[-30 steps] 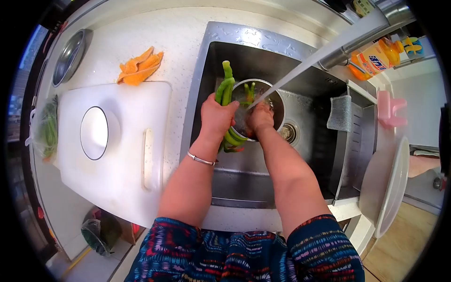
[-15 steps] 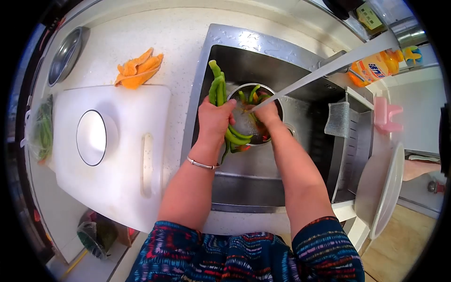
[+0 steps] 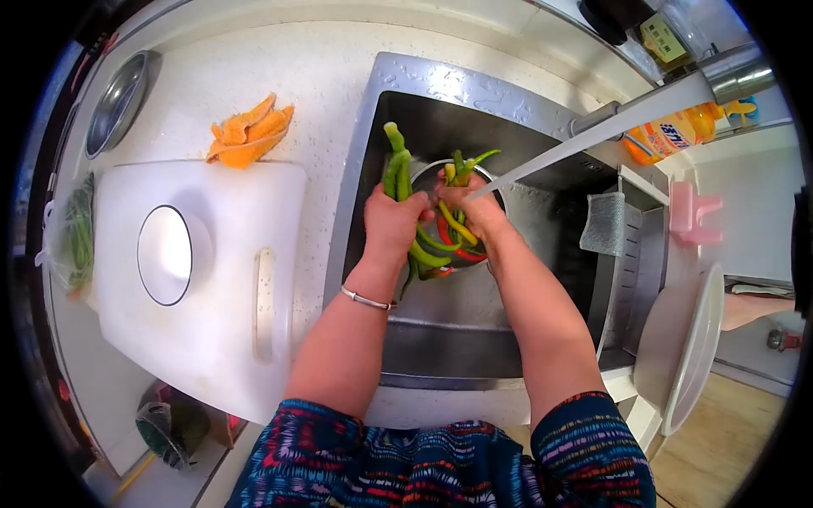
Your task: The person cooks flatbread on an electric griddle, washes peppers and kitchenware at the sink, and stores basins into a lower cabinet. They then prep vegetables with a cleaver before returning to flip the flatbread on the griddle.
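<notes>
Left of frame: white bowl (image 3: 165, 254) on cutting board (image 3: 212, 347), orange cloth (image 3: 252, 135) above on table (image 3: 318, 93). Centre: left hand (image 3: 393, 222) curled tight around long green peppers (image 3: 396, 173), over left rim of metal pot (image 3: 422, 175) in sink (image 3: 449, 313). Just right, I see right hand (image 3: 476, 210) closed on mixed peppers (image 3: 459, 223), green, yellow, red, above pot. Water stream (image 3: 584, 133) slants down from upper right onto right hand. I judge step as rinsing; next move calls for turning right bunch under stream, fingers firm on slippery skins.
</notes>
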### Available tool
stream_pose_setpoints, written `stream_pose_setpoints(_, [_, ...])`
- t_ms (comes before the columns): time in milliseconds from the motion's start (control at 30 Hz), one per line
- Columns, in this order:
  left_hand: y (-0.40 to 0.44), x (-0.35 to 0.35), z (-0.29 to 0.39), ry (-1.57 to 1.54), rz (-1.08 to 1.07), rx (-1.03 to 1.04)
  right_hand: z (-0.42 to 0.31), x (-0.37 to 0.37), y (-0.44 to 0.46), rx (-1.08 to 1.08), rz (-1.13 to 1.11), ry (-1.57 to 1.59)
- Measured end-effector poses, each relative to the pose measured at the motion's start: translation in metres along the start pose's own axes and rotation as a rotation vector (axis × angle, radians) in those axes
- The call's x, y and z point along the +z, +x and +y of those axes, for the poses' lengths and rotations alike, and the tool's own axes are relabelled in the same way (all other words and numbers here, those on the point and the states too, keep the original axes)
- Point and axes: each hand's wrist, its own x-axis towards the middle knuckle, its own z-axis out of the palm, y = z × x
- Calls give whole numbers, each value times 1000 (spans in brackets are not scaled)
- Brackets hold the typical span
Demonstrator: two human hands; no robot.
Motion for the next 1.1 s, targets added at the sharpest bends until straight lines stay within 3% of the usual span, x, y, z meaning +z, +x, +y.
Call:
stream_pose_setpoints(100, [8,2,-22,77,-132,47,-9,7,-9,-84,48,154])
stream_pose_setpoints(167, [3,10,-26,-36,-218,84,-16,23,-22,-118,106,227])
stream_pose_setpoints(233, [0,11,-24,-95,-301,67,-19,28,-26,-142,273,240])
stream_pose_setpoints(300, [0,14,-28,-105,-370,62,-14,23,-23,-146,242,277])
stream_pose_setpoints(400, [-7,16,-24,-153,-480,3,-18,23,-27,-630,363,-267])
stream_pose_setpoints(433, [-10,16,-19,-152,-481,2,-21,24,-29,-630,365,-266])
stream_pose_setpoints(500, [-13,12,-12,-164,-548,-122,-29,25,-33,-479,168,-1])
stream_pose_setpoints(533, [-12,10,-12,-160,-549,-124,-31,23,-32,-479,170,3])
stream_pose_setpoints(600, [-10,9,-14,-109,-510,-113,-35,17,-31,-108,79,249])
stream_pose_setpoints(633, [-11,10,-15,-107,-514,-114,-29,14,-30,-110,83,251])
stream_pose_setpoints(700, [-10,11,-16,-208,-313,-51,-17,13,-28,67,-28,340])
stream_pose_setpoints(733, [-8,11,-17,-257,-264,-7,-16,11,-37,22,-138,78])
stream_pose_setpoints(767, [-5,10,-19,-259,-260,-8,-14,11,-46,25,-140,76])
stream_pose_setpoints(833, [1,7,-30,-328,-222,-57,-12,6,-59,-84,-308,-213])
stream_pose_setpoints(867, [4,6,-37,-282,-232,-73,-16,-4,-57,42,-342,-224])
stream_pose_setpoints(900, [3,6,-37,-281,-232,-70,-14,-14,-55,39,-344,-224])
stream_pose_setpoints(967, [1,8,-37,-264,-267,-55,-3,-28,-47,251,-393,179])
stream_pose_setpoints(1000, [1,8,-38,-263,-267,-56,-4,-29,-48,246,-387,281])
stream_pose_setpoints(1100, [4,8,-39,-264,-245,-101,-6,-22,-50,293,-275,308])
